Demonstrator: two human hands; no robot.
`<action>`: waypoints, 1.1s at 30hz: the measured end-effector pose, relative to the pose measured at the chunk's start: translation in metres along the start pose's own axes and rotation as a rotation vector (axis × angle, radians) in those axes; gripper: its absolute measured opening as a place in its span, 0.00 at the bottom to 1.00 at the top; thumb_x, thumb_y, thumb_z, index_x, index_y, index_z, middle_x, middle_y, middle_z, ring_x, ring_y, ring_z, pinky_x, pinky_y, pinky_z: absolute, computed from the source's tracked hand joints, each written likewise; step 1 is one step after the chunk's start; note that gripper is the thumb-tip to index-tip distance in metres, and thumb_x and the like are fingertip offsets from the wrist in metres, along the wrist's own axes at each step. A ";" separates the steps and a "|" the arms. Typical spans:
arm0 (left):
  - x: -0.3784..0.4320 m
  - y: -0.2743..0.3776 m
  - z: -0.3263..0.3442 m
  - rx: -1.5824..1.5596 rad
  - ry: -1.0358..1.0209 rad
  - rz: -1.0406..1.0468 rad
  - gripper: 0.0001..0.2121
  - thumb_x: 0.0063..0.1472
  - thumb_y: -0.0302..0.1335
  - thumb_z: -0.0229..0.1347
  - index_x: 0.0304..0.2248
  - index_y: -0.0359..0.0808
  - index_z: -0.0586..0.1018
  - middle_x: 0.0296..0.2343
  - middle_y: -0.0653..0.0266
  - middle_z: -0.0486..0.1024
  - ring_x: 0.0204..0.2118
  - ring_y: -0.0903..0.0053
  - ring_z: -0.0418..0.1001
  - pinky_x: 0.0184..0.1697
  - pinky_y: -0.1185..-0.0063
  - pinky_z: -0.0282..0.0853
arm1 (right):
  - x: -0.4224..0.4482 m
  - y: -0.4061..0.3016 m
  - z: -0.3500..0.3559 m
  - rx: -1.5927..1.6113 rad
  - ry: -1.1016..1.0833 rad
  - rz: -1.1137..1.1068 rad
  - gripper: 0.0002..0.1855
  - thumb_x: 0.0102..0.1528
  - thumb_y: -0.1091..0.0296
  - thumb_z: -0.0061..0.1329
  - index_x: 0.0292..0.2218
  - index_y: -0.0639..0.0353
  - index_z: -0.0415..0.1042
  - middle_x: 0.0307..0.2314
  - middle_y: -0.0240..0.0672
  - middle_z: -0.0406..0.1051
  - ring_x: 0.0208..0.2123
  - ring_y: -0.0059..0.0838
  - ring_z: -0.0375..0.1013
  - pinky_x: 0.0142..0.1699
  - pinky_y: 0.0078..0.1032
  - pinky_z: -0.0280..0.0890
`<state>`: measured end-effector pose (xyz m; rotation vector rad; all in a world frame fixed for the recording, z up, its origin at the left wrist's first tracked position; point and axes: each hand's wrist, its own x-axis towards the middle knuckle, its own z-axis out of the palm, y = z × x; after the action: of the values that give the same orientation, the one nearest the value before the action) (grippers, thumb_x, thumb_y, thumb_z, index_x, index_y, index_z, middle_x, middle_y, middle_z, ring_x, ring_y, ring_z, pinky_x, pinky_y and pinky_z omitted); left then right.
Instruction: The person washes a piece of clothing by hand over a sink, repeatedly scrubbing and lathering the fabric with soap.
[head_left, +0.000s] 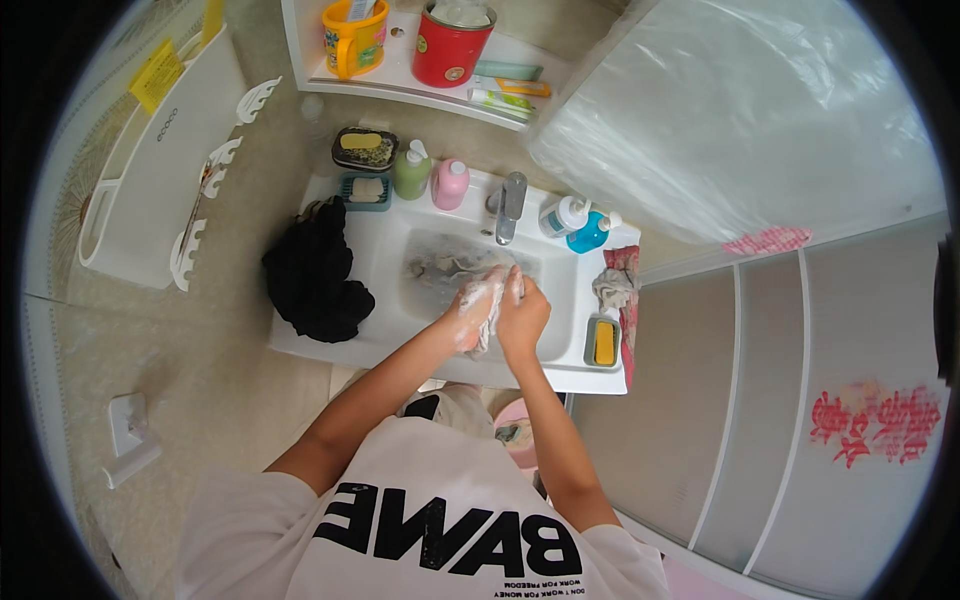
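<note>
Over the front half of a white washbasin (559, 330), my left hand (471, 306) and my right hand (525, 315) are pressed close together. Suds coat the fingers and the back of the left one. Between them they grip a soapy, light-coloured cloth (486, 335), whose lower end hangs below the left palm. Much of it is hidden by the fingers. Grey, cloudy water (435, 289) stands in the basin under the hands, with some pale fabric (457, 262) partly sunk in it. A chrome faucet (511, 206) rises behind the hands.
Black clothing (319, 277) lies on the left rim. Soap dishes (365, 154), a green pump bottle (412, 172), a pink bottle (451, 185), a white pump bottle (562, 217) and a blue one (590, 232) line the back. Yellow soap (604, 343) and a crumpled cloth (615, 288) sit at right.
</note>
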<state>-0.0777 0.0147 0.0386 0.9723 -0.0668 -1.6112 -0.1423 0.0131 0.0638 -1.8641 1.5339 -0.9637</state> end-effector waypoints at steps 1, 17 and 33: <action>0.005 -0.001 -0.009 -0.001 0.005 0.002 0.12 0.62 0.39 0.43 0.28 0.41 0.69 0.18 0.73 0.63 0.20 0.85 0.61 0.22 0.78 0.60 | -0.003 -0.003 0.000 0.022 0.060 -0.022 0.20 0.58 0.57 0.39 0.23 0.63 0.71 0.14 0.50 0.66 0.17 0.49 0.66 0.24 0.37 0.59; -0.003 0.004 -0.003 0.025 -0.017 -0.064 0.14 0.62 0.41 0.43 0.33 0.38 0.71 0.27 0.69 0.68 0.29 0.80 0.67 0.33 0.79 0.65 | -0.007 -0.011 -0.010 0.030 0.042 -0.067 0.22 0.59 0.55 0.37 0.20 0.61 0.69 0.12 0.48 0.65 0.15 0.46 0.65 0.23 0.37 0.59; -0.004 0.000 -0.013 -0.047 -0.073 -0.059 0.11 0.61 0.39 0.46 0.26 0.42 0.68 0.19 0.74 0.63 0.20 0.84 0.62 0.24 0.81 0.62 | -0.003 -0.001 -0.009 0.097 0.029 0.104 0.21 0.57 0.56 0.41 0.20 0.63 0.70 0.12 0.49 0.64 0.14 0.46 0.64 0.22 0.33 0.58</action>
<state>-0.0701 0.0239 0.0323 0.8861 -0.0505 -1.6954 -0.1495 0.0167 0.0696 -1.6942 1.5563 -1.0025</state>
